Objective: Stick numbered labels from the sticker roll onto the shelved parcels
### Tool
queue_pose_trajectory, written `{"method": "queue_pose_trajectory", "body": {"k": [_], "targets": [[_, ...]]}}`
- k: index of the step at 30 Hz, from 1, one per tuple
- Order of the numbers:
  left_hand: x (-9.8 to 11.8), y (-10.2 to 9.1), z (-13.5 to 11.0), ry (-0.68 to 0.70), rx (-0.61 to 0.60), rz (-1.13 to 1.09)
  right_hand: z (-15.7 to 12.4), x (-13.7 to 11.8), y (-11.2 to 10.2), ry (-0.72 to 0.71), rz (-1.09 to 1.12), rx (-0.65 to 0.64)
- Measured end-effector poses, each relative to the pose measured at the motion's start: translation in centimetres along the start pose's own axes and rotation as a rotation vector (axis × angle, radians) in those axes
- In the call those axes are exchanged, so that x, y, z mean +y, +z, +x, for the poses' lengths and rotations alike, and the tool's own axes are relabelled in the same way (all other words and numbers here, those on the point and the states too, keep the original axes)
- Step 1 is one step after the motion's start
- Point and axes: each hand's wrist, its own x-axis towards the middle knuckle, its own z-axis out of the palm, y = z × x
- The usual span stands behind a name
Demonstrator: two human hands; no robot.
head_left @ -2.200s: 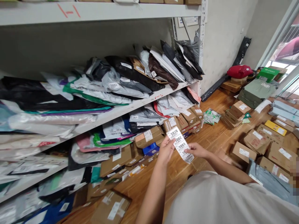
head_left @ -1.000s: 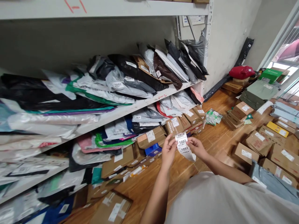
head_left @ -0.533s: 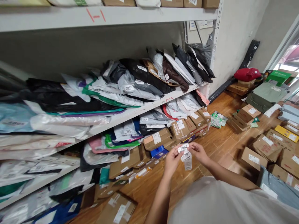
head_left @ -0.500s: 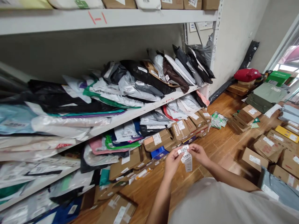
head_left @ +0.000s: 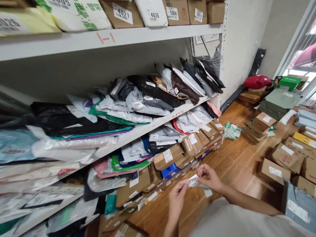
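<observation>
Low in the view, my left hand (head_left: pixel 178 196) and my right hand (head_left: pixel 208 176) both pinch a white strip of numbered labels (head_left: pixel 196 183), which lies nearly flat between them. The fingers of both hands are closed on the strip. They are in front of the bottom shelf, above the wooden floor (head_left: pixel 232 161). My pale shirt fills the lower right corner.
A white shelf rack (head_left: pixel 138 130) on the left holds many plastic mailer bags (head_left: pixel 148 95) and cardboard boxes (head_left: pixel 168 156). Numbered parcels (head_left: pixel 122 13) line the top shelf. More boxes (head_left: pixel 274 169) and a red bag (head_left: pixel 256 80) lie on the floor at the right.
The view has tilted up, so the top shelf's parcels now show. My hands have dropped lower in the picture, and the label strip has gone from hanging upright to lying flat between them.
</observation>
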Motion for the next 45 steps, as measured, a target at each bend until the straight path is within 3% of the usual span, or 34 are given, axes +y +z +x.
{"method": "queue_pose_trajectory", "body": {"k": [7,19,30,37,45], "targets": [[1.0,-0.4,-0.2,0.08,0.029,0.093,0.4,-1.1,0.6,-0.158,-0.132,0.006],[2.0,-0.7,0.7,0.109,0.019,0.186,1.0,-0.3,1.5,-0.212,-0.182,0.055],[0.6,-0.1,2.9,0.071,-0.02,0.19,2.0,0.1,1.2,-0.152,-0.213,0.005],[0.3,1.1,7.3,0.026,-0.013,0.212,6.1,1.4,-0.1,-0.118,-0.169,0.067],[1.8,1.9,16.9,-0.057,0.015,0.292,16.7,4.4,-2.9,-0.043,-0.037,0.022]]}}
